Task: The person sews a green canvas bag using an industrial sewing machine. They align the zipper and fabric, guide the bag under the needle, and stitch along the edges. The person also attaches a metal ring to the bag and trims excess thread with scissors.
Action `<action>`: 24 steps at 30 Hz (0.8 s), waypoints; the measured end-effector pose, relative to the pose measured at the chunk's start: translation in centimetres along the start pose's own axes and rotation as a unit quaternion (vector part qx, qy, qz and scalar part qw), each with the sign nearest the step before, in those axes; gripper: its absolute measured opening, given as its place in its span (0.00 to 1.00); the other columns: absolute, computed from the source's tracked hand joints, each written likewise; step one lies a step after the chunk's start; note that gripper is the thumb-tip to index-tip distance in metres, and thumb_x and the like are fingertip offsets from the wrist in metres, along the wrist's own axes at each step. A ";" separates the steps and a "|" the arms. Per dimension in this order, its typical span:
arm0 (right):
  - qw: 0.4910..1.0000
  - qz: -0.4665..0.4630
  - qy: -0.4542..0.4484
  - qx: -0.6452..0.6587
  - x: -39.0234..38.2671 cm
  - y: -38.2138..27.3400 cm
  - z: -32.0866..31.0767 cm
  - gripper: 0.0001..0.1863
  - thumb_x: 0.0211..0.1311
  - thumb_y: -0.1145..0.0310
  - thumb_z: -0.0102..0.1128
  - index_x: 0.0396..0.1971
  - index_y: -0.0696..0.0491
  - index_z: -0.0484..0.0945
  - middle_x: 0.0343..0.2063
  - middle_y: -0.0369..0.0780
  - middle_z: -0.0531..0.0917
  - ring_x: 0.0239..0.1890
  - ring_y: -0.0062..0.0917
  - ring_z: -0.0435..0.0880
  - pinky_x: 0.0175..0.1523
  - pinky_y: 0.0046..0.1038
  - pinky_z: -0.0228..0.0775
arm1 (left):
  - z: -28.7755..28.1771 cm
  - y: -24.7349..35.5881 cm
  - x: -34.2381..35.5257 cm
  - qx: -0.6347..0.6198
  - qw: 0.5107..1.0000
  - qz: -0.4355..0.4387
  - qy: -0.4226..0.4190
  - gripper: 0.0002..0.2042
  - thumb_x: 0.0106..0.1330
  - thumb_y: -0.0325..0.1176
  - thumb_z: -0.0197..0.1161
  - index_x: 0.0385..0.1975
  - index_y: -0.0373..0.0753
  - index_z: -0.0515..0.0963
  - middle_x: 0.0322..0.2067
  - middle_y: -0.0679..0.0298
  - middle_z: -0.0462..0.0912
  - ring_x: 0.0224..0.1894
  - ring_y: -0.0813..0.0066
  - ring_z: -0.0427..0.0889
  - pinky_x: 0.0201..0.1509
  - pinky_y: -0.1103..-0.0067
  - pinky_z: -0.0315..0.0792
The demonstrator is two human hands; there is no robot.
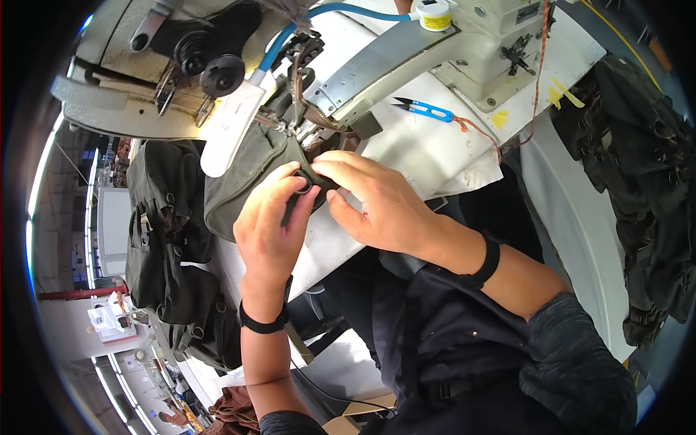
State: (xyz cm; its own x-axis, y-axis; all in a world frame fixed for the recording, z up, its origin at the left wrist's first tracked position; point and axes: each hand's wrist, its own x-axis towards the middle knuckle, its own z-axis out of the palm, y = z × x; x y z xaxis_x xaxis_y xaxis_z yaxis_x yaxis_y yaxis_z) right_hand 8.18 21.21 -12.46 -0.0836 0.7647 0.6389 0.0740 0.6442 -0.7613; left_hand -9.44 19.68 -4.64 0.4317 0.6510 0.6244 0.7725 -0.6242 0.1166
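A dark olive fabric piece [250,170], looking like part of a bag, lies under the needle area of a sewing machine [362,80]. At its near corner my left hand [272,214] pinches a short dark strap with a small ring [304,185] between thumb and fingers. Just to the right, my right hand [380,203] is closed on the edge of the same fabric, its fingertips close to the presser foot [293,130]. The fingertips partly cover the seam and strap end. Both wrists wear black bands.
Blue-handled thread snips [424,109] tied to an orange cord lie on the white table [464,156] at right. A small white pot [433,13] stands on the machine. Olive bags [170,239] hang at left, and more pieces [645,196] are heaped at right.
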 end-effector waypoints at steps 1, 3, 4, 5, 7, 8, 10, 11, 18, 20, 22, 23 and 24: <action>1.000 -0.006 -0.017 -0.016 0.1 0.1 0.0 0.16 0.62 0.72 0.64 0.49 0.59 0.81 0.50 0.45 0.84 0.44 0.38 0.83 0.54 0.40 0.75 | 0.0 0.0 0.0 0.021 1.000 0.020 0.001 0.14 0.56 0.23 0.81 0.40 0.36 0.83 0.45 0.55 0.91 0.39 0.61 0.90 0.41 0.74 0.83; 0.990 -0.049 -0.019 -0.128 0.2 -0.3 -1.1 0.13 0.61 0.68 0.66 0.44 0.57 0.83 0.50 0.44 0.83 0.45 0.39 0.82 0.58 0.41 0.70 | 0.1 0.4 0.1 0.037 0.999 0.026 0.011 0.14 0.55 0.23 0.81 0.38 0.36 0.84 0.45 0.55 0.91 0.38 0.62 0.90 0.41 0.74 0.84; 0.981 -0.070 -0.019 -0.182 0.3 -0.3 -1.4 0.12 0.61 0.67 0.67 0.42 0.57 0.84 0.50 0.44 0.83 0.46 0.39 0.81 0.59 0.41 0.67 | 0.1 0.3 0.0 0.046 0.998 0.041 0.021 0.14 0.55 0.23 0.81 0.38 0.36 0.84 0.45 0.54 0.91 0.37 0.62 0.90 0.41 0.74 0.84; 0.979 -0.098 -0.007 -0.179 0.6 0.3 -1.5 0.11 0.61 0.63 0.69 0.35 0.55 0.84 0.46 0.42 0.84 0.45 0.38 0.81 0.59 0.41 0.63 | 0.4 0.4 0.0 0.046 0.998 0.042 0.022 0.13 0.55 0.23 0.81 0.38 0.36 0.84 0.45 0.54 0.91 0.37 0.62 0.90 0.41 0.74 0.83; 0.989 -0.070 -0.066 -0.109 1.0 1.6 -1.6 0.11 0.60 0.63 0.69 0.35 0.55 0.83 0.43 0.40 0.85 0.44 0.38 0.81 0.60 0.41 0.63 | 0.5 0.6 0.1 0.047 0.998 0.042 0.024 0.13 0.55 0.23 0.81 0.37 0.36 0.84 0.44 0.55 0.91 0.37 0.62 0.90 0.40 0.74 0.83; 0.991 -0.055 -0.094 -0.076 1.2 2.0 -1.6 0.11 0.60 0.63 0.70 0.35 0.55 0.83 0.41 0.39 0.86 0.44 0.38 0.81 0.60 0.42 0.62 | 0.5 0.7 0.0 0.042 0.998 0.031 0.031 0.13 0.55 0.23 0.81 0.37 0.36 0.83 0.44 0.54 0.91 0.37 0.62 0.90 0.41 0.74 0.83; 0.990 0.034 -0.130 0.048 1.3 2.0 -1.5 0.12 0.65 0.63 0.70 0.33 0.56 0.81 0.32 0.38 0.84 0.34 0.29 0.79 0.50 0.34 0.68 | 0.4 0.7 -0.2 0.031 0.998 0.011 0.045 0.13 0.55 0.23 0.81 0.37 0.36 0.83 0.44 0.54 0.91 0.38 0.62 0.90 0.41 0.73 0.83; 0.978 0.090 -0.146 0.116 1.3 1.6 -1.5 0.12 0.66 0.63 0.69 0.33 0.57 0.81 0.30 0.38 0.83 0.32 0.26 0.78 0.46 0.31 0.69 | 0.3 0.8 -0.1 0.038 0.998 0.008 0.043 0.13 0.56 0.23 0.81 0.37 0.36 0.83 0.44 0.54 0.91 0.39 0.62 0.90 0.41 0.73 0.83; 0.954 0.172 -0.104 0.224 1.1 -0.1 -1.5 0.09 0.71 0.67 0.67 0.37 0.59 0.84 0.28 0.37 0.80 0.31 0.19 0.76 0.37 0.26 0.69 | 0.4 2.7 0.1 0.028 0.994 -0.104 0.017 0.12 0.61 0.23 0.77 0.39 0.34 0.79 0.46 0.50 0.89 0.47 0.55 0.90 0.50 0.69 0.82; 0.956 0.171 -0.084 0.221 0.9 -0.5 -1.7 0.09 0.71 0.68 0.66 0.38 0.59 0.85 0.30 0.37 0.81 0.32 0.20 0.77 0.37 0.26 0.69 | 0.7 3.2 0.1 0.027 0.991 -0.132 0.003 0.12 0.63 0.22 0.76 0.40 0.33 0.78 0.48 0.48 0.88 0.49 0.54 0.89 0.51 0.68 0.81; 0.959 0.175 -0.079 0.207 0.5 -0.7 -1.6 0.09 0.72 0.68 0.66 0.39 0.59 0.85 0.31 0.39 0.81 0.33 0.21 0.77 0.38 0.26 0.70 | 0.7 3.3 -0.1 0.010 0.989 -0.150 -0.013 0.12 0.66 0.22 0.73 0.42 0.33 0.76 0.53 0.45 0.86 0.50 0.52 0.88 0.55 0.67 0.79; 0.963 0.169 -0.069 0.200 0.5 -0.9 -1.6 0.09 0.72 0.68 0.67 0.39 0.59 0.85 0.31 0.39 0.81 0.33 0.22 0.77 0.38 0.26 0.70 | 0.8 3.1 -0.2 0.000 0.989 -0.148 -0.008 0.12 0.66 0.22 0.73 0.42 0.33 0.76 0.54 0.45 0.85 0.50 0.52 0.87 0.55 0.67 0.79; 0.966 0.164 -0.059 0.193 0.4 -1.1 -1.5 0.09 0.72 0.68 0.67 0.39 0.59 0.85 0.31 0.39 0.81 0.33 0.22 0.77 0.38 0.26 0.70 | 0.9 2.9 -0.2 -0.011 0.989 -0.147 -0.003 0.12 0.66 0.22 0.73 0.43 0.33 0.75 0.55 0.44 0.85 0.50 0.52 0.87 0.56 0.67 0.79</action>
State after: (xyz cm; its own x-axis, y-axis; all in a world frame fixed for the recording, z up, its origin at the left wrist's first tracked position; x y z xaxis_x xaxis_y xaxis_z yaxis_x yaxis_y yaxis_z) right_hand 9.54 20.87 -11.22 -0.2332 0.9043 0.3576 -0.2585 0.2968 -0.9193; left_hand -6.88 18.15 -5.12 0.1931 0.8076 0.5573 0.8546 -0.4174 0.3088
